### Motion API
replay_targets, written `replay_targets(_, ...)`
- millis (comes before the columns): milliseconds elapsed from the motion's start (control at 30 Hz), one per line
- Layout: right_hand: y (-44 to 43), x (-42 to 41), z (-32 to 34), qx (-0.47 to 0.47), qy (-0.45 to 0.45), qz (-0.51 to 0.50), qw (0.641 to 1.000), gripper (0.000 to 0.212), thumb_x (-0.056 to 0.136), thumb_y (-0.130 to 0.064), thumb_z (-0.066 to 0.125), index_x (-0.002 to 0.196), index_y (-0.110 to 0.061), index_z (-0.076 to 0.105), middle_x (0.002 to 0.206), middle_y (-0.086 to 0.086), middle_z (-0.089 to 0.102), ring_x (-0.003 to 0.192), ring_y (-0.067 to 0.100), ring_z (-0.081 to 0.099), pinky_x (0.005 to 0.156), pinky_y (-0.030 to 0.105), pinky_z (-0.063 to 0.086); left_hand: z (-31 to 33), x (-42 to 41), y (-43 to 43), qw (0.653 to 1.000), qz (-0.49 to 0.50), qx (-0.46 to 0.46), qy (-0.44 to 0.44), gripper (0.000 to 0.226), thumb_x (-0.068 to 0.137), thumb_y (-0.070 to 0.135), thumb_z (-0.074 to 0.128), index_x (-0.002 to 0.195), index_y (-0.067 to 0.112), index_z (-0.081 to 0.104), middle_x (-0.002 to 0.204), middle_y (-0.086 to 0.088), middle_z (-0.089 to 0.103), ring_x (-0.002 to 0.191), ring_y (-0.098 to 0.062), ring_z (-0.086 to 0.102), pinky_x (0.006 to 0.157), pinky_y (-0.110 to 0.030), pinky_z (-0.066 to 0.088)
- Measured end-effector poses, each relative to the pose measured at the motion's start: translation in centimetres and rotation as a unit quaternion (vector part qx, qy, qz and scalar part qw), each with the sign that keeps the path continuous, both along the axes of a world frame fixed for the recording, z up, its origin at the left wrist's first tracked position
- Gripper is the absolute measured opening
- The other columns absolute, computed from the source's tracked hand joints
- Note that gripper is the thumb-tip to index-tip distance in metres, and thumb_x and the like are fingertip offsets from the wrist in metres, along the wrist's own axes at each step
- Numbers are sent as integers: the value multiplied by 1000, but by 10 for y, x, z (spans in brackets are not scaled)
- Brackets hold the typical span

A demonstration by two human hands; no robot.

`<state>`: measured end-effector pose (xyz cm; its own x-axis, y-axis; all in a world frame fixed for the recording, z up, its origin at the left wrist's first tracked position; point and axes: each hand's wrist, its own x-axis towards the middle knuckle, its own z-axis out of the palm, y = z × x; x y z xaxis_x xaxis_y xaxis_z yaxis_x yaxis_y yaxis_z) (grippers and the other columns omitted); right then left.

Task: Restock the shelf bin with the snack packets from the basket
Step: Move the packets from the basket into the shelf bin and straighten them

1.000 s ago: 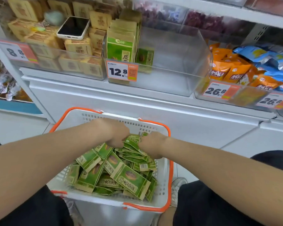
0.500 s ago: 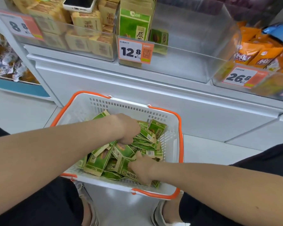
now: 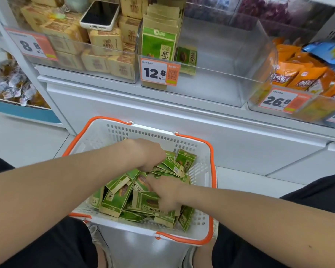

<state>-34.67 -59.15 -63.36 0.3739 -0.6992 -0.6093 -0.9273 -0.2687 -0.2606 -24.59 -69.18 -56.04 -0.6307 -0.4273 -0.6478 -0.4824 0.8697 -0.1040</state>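
A white basket (image 3: 108,136) with orange handles sits low in front of me, holding several green snack packets (image 3: 116,198). My left hand (image 3: 149,153) is down in the far part of the pile, closed around a bunch of packets (image 3: 172,164). My right hand (image 3: 166,190) lies on the packets nearer to me, fingers spread and curled into the pile. Above, the clear shelf bin (image 3: 230,74) with the 12.8 price tag (image 3: 160,73) holds a stack of the same green packets (image 3: 159,43) at its left end; its right part is bare.
A phone (image 3: 100,15) lies on tan boxes in the bin to the left, tagged 8.8. Orange and blue snack bags (image 3: 298,74) fill the bin to the right, tagged 26.8. A white cabinet front (image 3: 201,122) runs below the shelf. My knees flank the basket.
My right hand has drawn back from beside the left hand to the nearer packets. The left hand has stayed in the far part of the pile. The camera view has shifted.
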Motion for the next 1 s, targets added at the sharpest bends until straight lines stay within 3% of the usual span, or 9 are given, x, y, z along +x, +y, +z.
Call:
replay_targets(133, -37, -11, 35, -55, -69, -107, 990, 30, 84, -11, 71, 107, -9, 52, 86, 4, 61, 80, 26, 63, 61, 36, 55, 15, 2, -10, 996, 68, 48, 21, 31, 99, 19, 65, 129, 14, 61, 107, 1, 65, 87, -20, 62, 61, -26, 42)
replay_targets(300, -71, -34, 76, -149, -155, -220, 951, 25, 76, -1, 70, 89, -20, 60, 84, 0, 72, 80, 20, 67, 69, 28, 53, 30, 12, -37, 978, 156, 85, 113, 61, 86, 56, 79, 130, 18, 59, 121, -1, 68, 110, -25, 65, 94, -36, 53)
replay_targets(467, -86, -50, 124, -216, -221, -279, 909, 30, 71, -3, 83, 71, -22, 60, 78, 1, 77, 81, 19, 75, 76, 39, 62, 51, 22, -62, 949, 167, 78, 258, 27, 93, 49, 75, 102, 24, 78, 85, 2, 73, 85, -21, 66, 78, -38, 51)
replay_targets(567, -92, -60, 155, -288, -260, -271, 881, 27, 71, -12, 85, 81, -23, 62, 73, -5, 76, 72, 7, 72, 79, 36, 60, 75, 25, -74, 918, 164, 61, 357, 20, 95, 48, 73, 92, 30, 79, 67, 8, 64, 67, -7, 57, 67, -34, 44)
replay_targets(667, -99, -71, 185, -427, -283, -299, 805, 31, 79, -26, 79, 102, -28, 59, 95, -12, 72, 88, 6, 66, 86, 31, 55, 95, 23, -76, 855, 187, 34, 482, 30, 99, 54, 64, 77, 36, 75, 68, 14, 67, 68, -3, 60, 67, -34, 48)
replay_targets(767, -101, -75, 203, -542, -328, -372, 678, 55, 79, -25, 75, 125, -30, 43, 121, -5, 51, 112, 15, 54, 94, 30, 46, 106, 10, -66, 743, 249, 16, 621, 46, 98, 58, 53, 80, 23, 77, 66, 3, 68, 64, -14, 61, 67, -40, 50)
replay_targets(833, -102, -73, 214, -463, -407, -473, 629, 54, 83, -24, 75, 125, -30, 41, 121, -1, 52, 108, 15, 59, 92, 27, 48, 113, -1, -61, 671, 293, 2, 681, 49, 106, 52, 50, 80, 18, 74, 68, 0, 69, 66, -19, 63, 66, -41, 50)
replay_targets(900, -106, -70, 223, -272, -498, -539, 622, 33, 89, -28, 72, 117, -24, 55, 111, 4, 72, 98, 24, 73, 92, 41, 59, 121, -12, -59, 632, 323, -8, 705, 46, 112, 42, 44, 85, 16, 72, 76, 1, 71, 72, -18, 64, 69, -40, 49)
replay_targets(1000, -111, -69, 233, -125, -562, -534, 619, 19, 102, -19, 61, 112, -6, 71, 101, 18, 79, 89, 38, 78, 77, 50, 65, 132, -25, -55, 636, 326, -40, 698, 41, 114, 35, 38, 91, 18, 68, 84, 1, 70, 82, -22, 65, 69, -40, 42)
